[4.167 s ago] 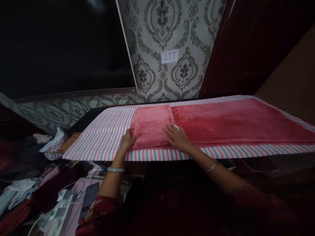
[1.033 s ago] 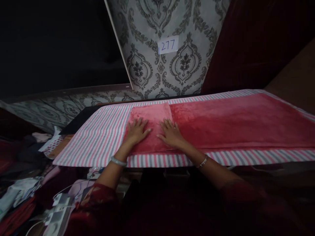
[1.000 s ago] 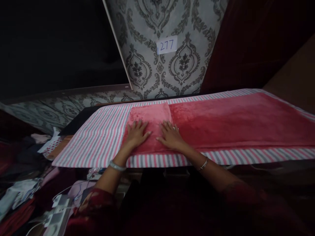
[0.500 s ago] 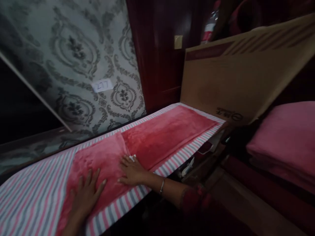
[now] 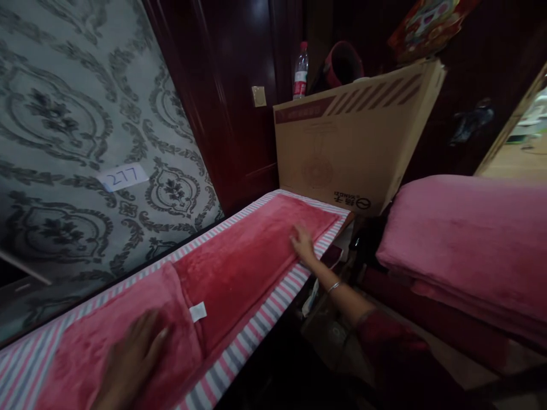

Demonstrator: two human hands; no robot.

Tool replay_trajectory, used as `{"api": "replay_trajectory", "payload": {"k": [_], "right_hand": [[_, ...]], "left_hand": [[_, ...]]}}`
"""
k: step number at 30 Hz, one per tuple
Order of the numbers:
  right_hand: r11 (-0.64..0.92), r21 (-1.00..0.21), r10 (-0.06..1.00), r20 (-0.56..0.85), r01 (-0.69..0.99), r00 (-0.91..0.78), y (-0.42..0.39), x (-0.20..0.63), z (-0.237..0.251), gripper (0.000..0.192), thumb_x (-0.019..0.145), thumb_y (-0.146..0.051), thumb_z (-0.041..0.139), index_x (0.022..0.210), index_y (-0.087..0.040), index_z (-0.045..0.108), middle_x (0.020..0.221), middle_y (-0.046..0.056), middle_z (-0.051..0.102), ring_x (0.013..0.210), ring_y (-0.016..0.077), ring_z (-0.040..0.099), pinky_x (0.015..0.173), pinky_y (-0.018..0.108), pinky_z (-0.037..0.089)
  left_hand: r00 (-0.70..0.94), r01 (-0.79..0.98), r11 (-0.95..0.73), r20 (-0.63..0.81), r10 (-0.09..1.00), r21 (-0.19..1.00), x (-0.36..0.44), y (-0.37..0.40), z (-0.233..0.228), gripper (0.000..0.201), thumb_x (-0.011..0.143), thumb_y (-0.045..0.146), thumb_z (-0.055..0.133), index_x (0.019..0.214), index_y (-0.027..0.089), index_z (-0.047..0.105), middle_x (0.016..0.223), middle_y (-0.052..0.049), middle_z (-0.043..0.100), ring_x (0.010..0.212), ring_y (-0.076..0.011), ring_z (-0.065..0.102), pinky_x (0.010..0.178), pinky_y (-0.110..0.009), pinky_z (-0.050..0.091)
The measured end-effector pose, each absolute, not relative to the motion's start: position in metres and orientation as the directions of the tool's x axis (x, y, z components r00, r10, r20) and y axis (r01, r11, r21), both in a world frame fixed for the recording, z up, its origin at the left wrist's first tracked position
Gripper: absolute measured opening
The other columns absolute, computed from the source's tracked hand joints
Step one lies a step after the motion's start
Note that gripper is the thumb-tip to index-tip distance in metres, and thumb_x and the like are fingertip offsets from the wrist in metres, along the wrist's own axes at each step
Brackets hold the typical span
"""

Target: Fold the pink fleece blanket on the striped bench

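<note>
A plush pink-red cloth (image 5: pixel 239 267) lies lengthwise on a striped cloth (image 5: pixel 265 319). Its near end is folded over into a paler layer (image 5: pixel 166 296), with a white tag (image 5: pixel 198 311) at the fold's edge. My left hand (image 5: pixel 132 353) rests on that paler layer, slightly blurred, thumb apart from the fingers and nothing held. Farther along, my right hand (image 5: pixel 302 244) is over the far part of the plush cloth near its right edge. Its fingers are a little bent and apart, with no fabric visibly gripped.
A cardboard box (image 5: pixel 342 148) stands behind the far end, with a bottle (image 5: pixel 301 74) just beyond its top edge. Folded pink plush bedding (image 5: pixel 465 239) sits to the right. Patterned wall (image 5: pixel 106 131) borders the left; a number label (image 5: pixel 123 177) is on it.
My right hand has moved from the fold to the far end of the plush cloth, uncovering the white tag. My left hand stays on the paler layer. The view has swung right.
</note>
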State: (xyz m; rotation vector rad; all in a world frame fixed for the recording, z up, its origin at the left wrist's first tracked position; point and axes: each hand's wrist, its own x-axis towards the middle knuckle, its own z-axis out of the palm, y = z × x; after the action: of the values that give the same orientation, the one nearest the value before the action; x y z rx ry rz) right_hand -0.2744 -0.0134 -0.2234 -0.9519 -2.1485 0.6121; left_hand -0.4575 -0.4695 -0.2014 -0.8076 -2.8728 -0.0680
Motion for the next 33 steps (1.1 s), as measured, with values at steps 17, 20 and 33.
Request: {"api": "replay_trajectory", "payload": {"k": [17,20,33], "right_hand": [[0.23,-0.732,0.962,0.27,0.641,-0.037,0.151,-0.237,-0.249,0.068,0.084,-0.021,0.051,0.147,-0.001,0.037,0.141,0.025,0.051,0.133,0.0327,0.045,0.109,0.042,0.036],[0.169,-0.662,0.978,0.202,0.731,-0.044,0.151,-0.24,-0.245,0.066,0.09,-0.026,0.048,0.151,-0.003,0.033,0.136,0.025,0.053,0.131,0.0346,0.046,0.105,0.045,0.039],[0.168,-0.655,0.976,0.214,0.737,-0.033,0.158,-0.244,-0.231,0.033,0.086,-0.02,0.058,0.116,-0.009,0.066,0.114,0.019,0.066,0.112,0.0301,0.059,0.094,0.037,0.043]], "left_hand": [[-0.368,0.93,0.368,0.003,0.93,0.009,-0.434,-0.207,-0.187,0.059,0.1,0.039,0.039,0.157,0.026,0.031,0.166,-0.009,0.023,0.154,-0.0289,0.018,0.123,-0.061,0.014],[-0.3,0.954,0.3,-0.031,0.953,-0.009,-0.429,-0.192,-0.205,0.058,0.101,0.041,0.04,0.157,0.028,0.031,0.166,-0.009,0.022,0.154,-0.0299,0.017,0.122,-0.064,0.014],[-0.2,0.975,0.211,0.139,0.97,-0.067,-0.443,-0.193,-0.243,0.056,0.101,0.042,0.04,0.156,0.036,0.029,0.164,-0.006,0.029,0.152,-0.0317,0.024,0.118,-0.066,0.023]]}}
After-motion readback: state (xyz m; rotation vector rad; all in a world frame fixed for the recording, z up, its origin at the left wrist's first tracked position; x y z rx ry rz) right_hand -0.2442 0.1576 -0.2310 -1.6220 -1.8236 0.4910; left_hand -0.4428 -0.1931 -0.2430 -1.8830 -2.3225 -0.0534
